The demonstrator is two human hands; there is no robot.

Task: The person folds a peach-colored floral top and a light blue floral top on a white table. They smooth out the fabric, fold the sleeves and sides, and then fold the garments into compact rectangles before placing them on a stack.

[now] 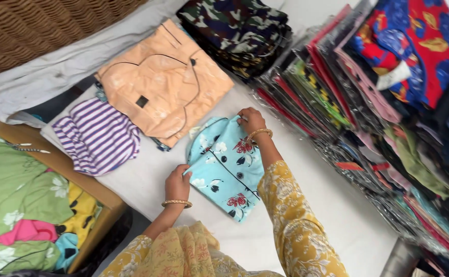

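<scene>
At the centre of the white surface (147, 179), your left hand (177, 183) curls its fingers over the near edge of a folded light-blue floral shirt (227, 166), wrist bent and bangled. Your right hand (250, 121) reaches further out, arm extended in a yellow printed sleeve (291, 220), fingertips pinching the shirt's far corner. Just beyond lies a folded peach shirt (165, 84), beside a purple striped garment (98, 136). Plastic-wrapped clothes (337, 102) stack to your right.
</scene>
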